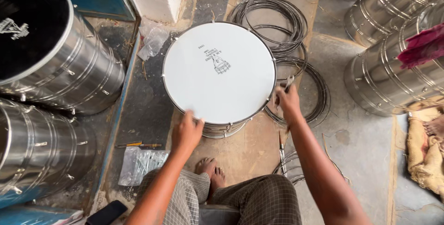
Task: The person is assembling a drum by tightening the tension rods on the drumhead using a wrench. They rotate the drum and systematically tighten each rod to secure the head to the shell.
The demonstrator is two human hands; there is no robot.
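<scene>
the left hand [186,130] lay curled on the near rim of the drum [219,72], fingers on its white head. the right hand [287,100] pinched a small metal tool at the drum's right rim. wire hoops [296,30] lay behind on the floor [360,137].

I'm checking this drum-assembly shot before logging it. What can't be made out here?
- Head view: the right hand hides the small tool it grips at the drum rim.
- The drum's side is mostly hidden beneath its white head.
- The left hand covers the near rim.
- The packet of small metal parts: too small to identify.
</scene>
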